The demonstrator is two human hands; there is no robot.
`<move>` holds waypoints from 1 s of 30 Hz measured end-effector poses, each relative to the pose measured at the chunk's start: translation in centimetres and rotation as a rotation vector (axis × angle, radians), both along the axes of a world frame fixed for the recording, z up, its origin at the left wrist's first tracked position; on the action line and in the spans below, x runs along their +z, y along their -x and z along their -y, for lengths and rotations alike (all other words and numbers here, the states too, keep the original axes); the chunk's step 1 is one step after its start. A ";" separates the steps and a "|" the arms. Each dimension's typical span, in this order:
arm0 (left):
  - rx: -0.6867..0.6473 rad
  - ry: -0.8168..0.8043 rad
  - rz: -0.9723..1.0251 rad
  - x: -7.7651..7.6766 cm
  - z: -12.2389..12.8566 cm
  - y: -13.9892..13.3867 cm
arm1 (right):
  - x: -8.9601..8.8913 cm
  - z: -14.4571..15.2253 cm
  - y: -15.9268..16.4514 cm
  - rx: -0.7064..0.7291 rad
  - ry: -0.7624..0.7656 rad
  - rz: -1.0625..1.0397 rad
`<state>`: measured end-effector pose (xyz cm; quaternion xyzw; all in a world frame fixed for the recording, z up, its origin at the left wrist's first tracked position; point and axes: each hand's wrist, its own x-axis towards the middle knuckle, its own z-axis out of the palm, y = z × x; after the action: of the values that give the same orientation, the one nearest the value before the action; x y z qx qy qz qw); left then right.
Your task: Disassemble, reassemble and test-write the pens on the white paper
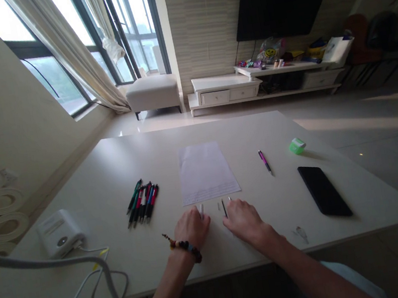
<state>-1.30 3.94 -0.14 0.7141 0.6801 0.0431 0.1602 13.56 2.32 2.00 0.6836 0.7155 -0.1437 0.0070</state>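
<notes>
The white table [139, 153] leaves a strip between its far edge and the paper [206, 170], mid-frame. Lower centre, the left hand [192, 228] pinches a white tube [201, 210], the right hand [244, 218] a dark rod [224, 207].

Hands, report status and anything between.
Left hand holding white piece. Right hand near thin dark rod, grip unclear. Small grey piece between hands.

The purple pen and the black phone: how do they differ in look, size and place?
The purple pen is slim; the phone is much broader and longer. The pen combines purple and black, while the phone looks black all over. The pen lies nearer the paper than the phone does. Both lie on the table, right of the paper.
</notes>
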 end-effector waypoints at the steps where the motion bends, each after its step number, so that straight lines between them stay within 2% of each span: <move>1: 0.011 -0.012 0.010 0.2 0.2 0.1 | -0.1 0.0 0.1 0.003 0.009 0.005; 8: -0.023 -0.137 0.139 1.4 1.7 0.0 | -1.1 -0.6 1.3 -0.027 0.066 0.018; 13: -0.036 -0.203 0.246 1.4 2.2 0.0 | -1.8 -0.8 1.6 -0.055 0.058 -0.013; 16: -0.034 -0.214 0.280 1.4 2.3 -0.1 | -1.6 -1.1 0.9 -0.086 0.051 -0.060; 19: -0.041 -0.224 0.308 1.4 2.5 -0.1 | -0.4 -1.6 -0.4 -0.128 -0.072 -0.283; 22: -0.070 -0.244 0.345 1.5 2.6 -0.1 | 1.4 -1.8 -1.6 -0.153 -0.273 -0.752; 25: -0.103 -0.268 0.390 1.4 2.8 -0.2 | 2.6 -1.5 -1.8 -0.165 -0.341 -1.133; 27: -0.120 -0.285 0.410 1.3 2.9 -0.4 | 2.8 -1.2 -1.4 -0.140 -0.341 -1.229; 30: -0.149 -0.314 0.435 1.1 3.0 -0.7 | 2.7 -0.9 -0.9 -0.087 -0.336 -1.254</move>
<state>-0.59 0.95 0.97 0.7523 0.5601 0.2885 0.1925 14.43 3.19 4.66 0.4901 0.5682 -0.4018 -0.5249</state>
